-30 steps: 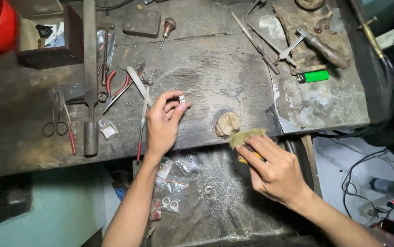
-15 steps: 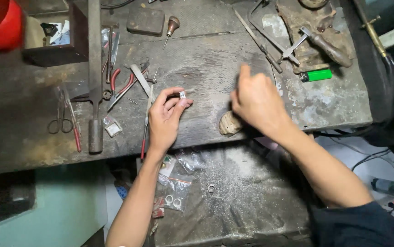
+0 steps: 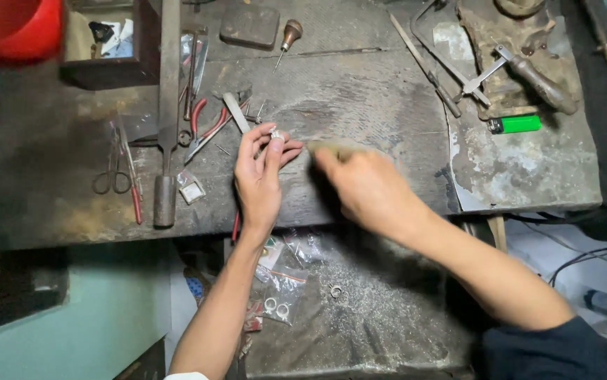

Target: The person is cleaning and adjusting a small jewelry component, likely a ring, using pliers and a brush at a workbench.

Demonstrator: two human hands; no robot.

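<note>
While left hand [image 3: 260, 176] pinches ring [image 3: 275, 134], fingertips

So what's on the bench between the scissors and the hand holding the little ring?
In the head view, between the scissors and the left hand with the ring lie a long metal bar and a small clear packet.

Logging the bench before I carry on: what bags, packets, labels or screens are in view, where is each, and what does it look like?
Small clear plastic packet: on the bench, left of the left hand, squarish, pale contents.
Clear zip bags: on the lower tray below the bench edge, flat, red-striped tops; one shows two silver rings.
Labels, signs, screens: none seen.
</note>
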